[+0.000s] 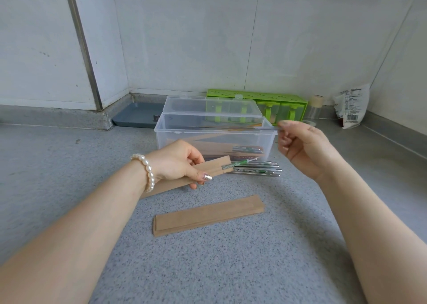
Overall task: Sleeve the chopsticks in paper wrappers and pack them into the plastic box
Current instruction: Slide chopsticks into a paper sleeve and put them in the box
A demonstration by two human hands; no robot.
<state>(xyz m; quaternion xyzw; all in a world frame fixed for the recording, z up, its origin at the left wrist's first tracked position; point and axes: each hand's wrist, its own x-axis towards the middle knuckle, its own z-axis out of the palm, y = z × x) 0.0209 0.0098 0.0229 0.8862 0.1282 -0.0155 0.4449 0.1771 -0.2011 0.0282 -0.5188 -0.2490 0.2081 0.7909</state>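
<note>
My left hand (178, 162) grips a brown paper wrapper (175, 181) with a green-patterned chopstick (240, 163) partly inside it, its end sticking out to the right. My right hand (302, 146) is raised at the right rim of the clear plastic box (161, 139). Its thumb and forefinger pinch a thin grey chopstick (231, 128) that reaches left over the box. The box lid (184, 106) stands open. Sleeved chopsticks (231, 150) lie inside. Loose metal chopsticks (261, 170) lie on the counter in front of the box. A stack of empty wrappers (208, 214) lies nearer me.
A green condiment rack (284, 98) stands behind the box against the wall, with a small jar (315, 109) and a printed bag (351, 107) to its right. A grey tray (136, 116) sits in the back left corner. The counter is speckled grey stone.
</note>
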